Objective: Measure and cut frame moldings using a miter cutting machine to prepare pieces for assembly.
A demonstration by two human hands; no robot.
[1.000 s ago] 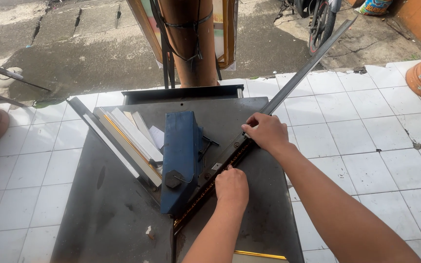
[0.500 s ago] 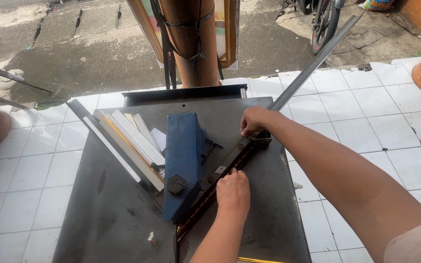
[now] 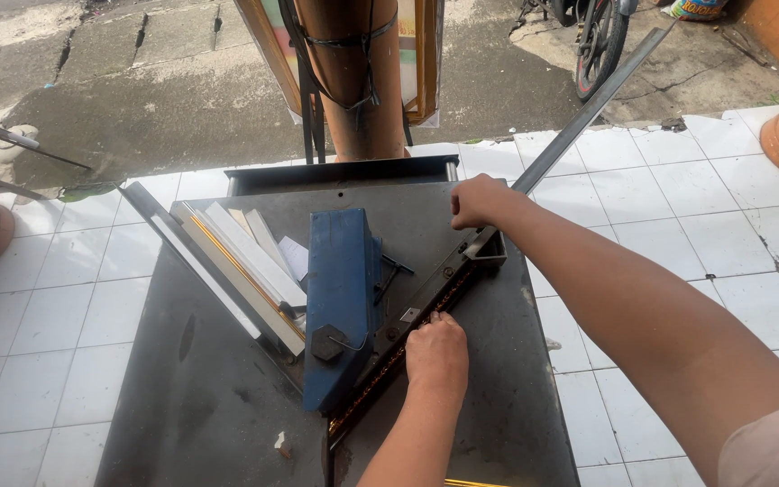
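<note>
So, quick rundown of the bench;
Moulding strip: dark strip with a gold beaded edge; lies on the black metal table, just right of the blue block; long axis runs diagonally, near-left end by the table's near edge, far-right end pointing up toward the right hand.
Left hand: left hand sits on the strip about midway, fingers curled down and pressed onto it; looks like it's pinning it flat, can't tell if the fingers wrap under.
Right hand: right hand is closed in a fist around the long grey metal lever at the far side; lever slants off far-right, past the table.
Blue block: blue metal housing stands mid-table, long axis near to far, touching the strip's left side.
Spare strips: white and gold moulding pieces lie stacked left of the housing, angled the other diagonal.
Floor: white tiles around the table; a brown post beyond it.
</note>
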